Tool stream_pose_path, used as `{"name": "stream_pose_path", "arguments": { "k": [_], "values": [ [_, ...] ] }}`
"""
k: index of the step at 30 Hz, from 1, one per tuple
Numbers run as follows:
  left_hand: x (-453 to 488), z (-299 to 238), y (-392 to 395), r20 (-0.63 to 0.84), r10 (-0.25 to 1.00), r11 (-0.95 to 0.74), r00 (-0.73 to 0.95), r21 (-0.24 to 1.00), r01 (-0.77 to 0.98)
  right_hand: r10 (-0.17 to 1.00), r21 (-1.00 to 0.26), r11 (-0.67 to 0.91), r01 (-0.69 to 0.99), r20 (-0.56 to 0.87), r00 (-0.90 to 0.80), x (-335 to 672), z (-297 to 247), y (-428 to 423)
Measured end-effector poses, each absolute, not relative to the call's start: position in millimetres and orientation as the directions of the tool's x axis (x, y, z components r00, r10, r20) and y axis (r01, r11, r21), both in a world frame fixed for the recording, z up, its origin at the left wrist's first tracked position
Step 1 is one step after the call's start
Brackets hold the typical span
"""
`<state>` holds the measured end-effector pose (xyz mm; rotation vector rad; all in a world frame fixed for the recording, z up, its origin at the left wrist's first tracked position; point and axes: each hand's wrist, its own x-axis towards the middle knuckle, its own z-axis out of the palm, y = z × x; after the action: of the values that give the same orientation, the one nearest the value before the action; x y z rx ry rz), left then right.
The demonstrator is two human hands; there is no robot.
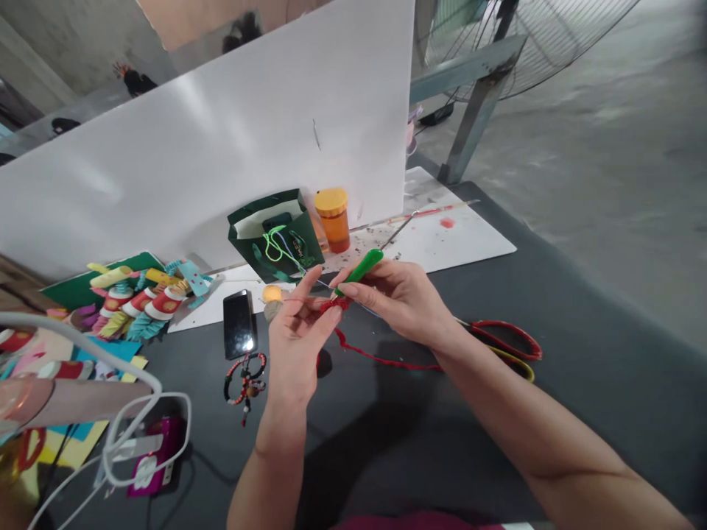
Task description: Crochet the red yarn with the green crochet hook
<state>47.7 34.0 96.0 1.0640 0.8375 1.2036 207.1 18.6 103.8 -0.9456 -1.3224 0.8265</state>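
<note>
My right hand [398,298] is shut on a green-handled crochet hook [361,270], whose tip goes into a small piece of red crochet [334,304]. My left hand [298,346] pinches that piece between its fingertips, close to the hook. A strand of red yarn [381,361] runs from the piece in a loose curve across the dark tabletop [364,449] under my hands. Just past my left fingers lies a small pale ball of yarn [272,297]. Red-handled scissors [500,340] lie beyond my right wrist.
A black smartphone [238,324] and a beaded strand [244,379] lie left of my hands. Behind stand a green paper bag [275,235], an orange bottle [333,219] and a white board [221,132]. Colourful paper crafts [138,302], white cables [149,383] and a pink device [155,456] sit at left.
</note>
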Motion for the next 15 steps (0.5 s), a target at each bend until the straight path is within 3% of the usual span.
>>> {"name": "stream_pose_path", "arguments": {
  "k": [15],
  "values": [
    [45.7,92.3,33.6,0.101,0.972,-0.062,0.211,0.98,-0.187,0.913,-0.916,0.4,0.024,0.4,0.08,208.2,103.7,19.1]
  ]
}}
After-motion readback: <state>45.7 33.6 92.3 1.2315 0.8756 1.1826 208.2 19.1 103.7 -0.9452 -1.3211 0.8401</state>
